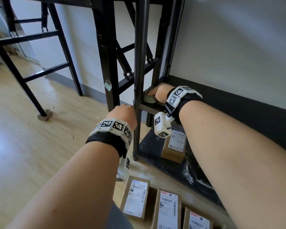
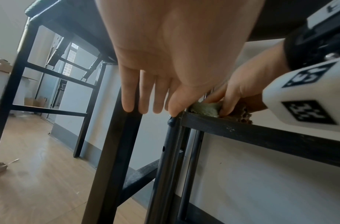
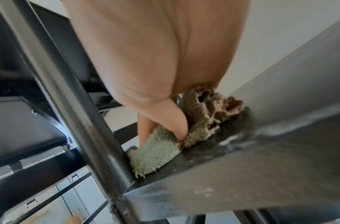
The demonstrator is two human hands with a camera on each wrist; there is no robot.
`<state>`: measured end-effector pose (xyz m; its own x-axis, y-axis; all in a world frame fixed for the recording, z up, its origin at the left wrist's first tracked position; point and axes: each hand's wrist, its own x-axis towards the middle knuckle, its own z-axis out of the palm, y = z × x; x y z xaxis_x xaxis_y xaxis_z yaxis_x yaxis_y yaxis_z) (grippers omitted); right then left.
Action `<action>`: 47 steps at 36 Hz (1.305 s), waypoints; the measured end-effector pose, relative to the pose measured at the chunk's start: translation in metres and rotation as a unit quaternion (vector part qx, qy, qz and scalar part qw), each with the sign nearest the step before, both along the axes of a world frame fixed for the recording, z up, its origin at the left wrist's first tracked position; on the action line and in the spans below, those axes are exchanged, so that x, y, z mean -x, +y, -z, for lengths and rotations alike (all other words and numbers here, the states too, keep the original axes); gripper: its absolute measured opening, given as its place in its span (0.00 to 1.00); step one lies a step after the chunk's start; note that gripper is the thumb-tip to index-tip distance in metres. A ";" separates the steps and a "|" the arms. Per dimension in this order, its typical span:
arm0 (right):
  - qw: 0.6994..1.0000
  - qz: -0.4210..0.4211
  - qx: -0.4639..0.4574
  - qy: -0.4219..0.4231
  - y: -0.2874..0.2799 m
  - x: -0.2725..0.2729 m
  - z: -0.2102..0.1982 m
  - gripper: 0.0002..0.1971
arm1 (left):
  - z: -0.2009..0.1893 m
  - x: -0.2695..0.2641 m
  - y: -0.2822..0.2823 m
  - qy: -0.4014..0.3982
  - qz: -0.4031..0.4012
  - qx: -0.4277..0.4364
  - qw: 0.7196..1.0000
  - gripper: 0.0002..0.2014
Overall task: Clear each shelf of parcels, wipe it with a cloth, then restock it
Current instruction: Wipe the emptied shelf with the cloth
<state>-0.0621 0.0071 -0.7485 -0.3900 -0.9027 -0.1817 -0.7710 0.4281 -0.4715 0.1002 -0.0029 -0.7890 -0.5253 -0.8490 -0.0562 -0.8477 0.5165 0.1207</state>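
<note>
My right hand (image 1: 157, 95) reaches onto the middle shelf (image 3: 242, 169) of the black rack and pinches a crumpled green-brown cloth (image 3: 157, 153) between thumb and fingers. It presses the cloth into the corner by the front post (image 1: 137, 90). The cloth (image 2: 204, 108) peeks over the shelf's front rail. My left hand (image 2: 157, 106) is outside the rack with fingers straight, thumb against the post at shelf height, holding nothing. One brown parcel (image 1: 173, 146) with a white label lies on the dusty bottom shelf (image 1: 180, 171). Three labelled parcels (image 1: 135, 200) lie on the floor in front.
A black folding table frame (image 1: 106, 55) stands right behind the rack's post, its legs and crossbars spreading to the left. A pale wall with a dark skirting (image 1: 238, 104) runs behind the rack. Light wood floor (image 1: 31, 138) extends to the left.
</note>
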 end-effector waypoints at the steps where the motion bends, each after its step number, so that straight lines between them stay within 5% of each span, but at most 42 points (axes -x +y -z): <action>1: 1.000 0.002 0.001 -0.005 0.003 0.000 0.000 0.17 | -0.001 0.000 0.001 0.003 0.001 0.003 1.000 0.18; 9: 0.999 0.011 -0.039 -0.020 0.030 -0.006 -0.002 0.16 | -0.011 0.008 0.018 0.014 0.009 0.015 1.000 0.21; 18: 0.993 0.037 -0.092 0.057 0.067 0.006 -0.008 0.17 | -0.015 0.010 0.032 -0.010 0.017 0.041 0.999 0.19; 22: 0.991 0.130 -0.013 0.030 0.082 0.025 -0.010 0.20 | -0.014 0.008 0.034 -0.009 0.026 0.050 0.998 0.18; 26: 0.971 0.206 -0.021 0.122 0.093 0.040 0.008 0.32 | -0.012 0.006 0.032 -0.007 0.027 0.053 0.998 0.19; 34: 0.975 0.134 -0.035 0.172 0.087 0.025 0.008 0.23 | -0.004 0.003 0.025 -0.005 0.026 0.063 0.998 0.19; 47: 0.996 0.032 -0.008 0.084 0.066 -0.019 0.001 0.18 | 0.008 -0.005 0.014 -0.011 0.027 0.061 0.998 0.17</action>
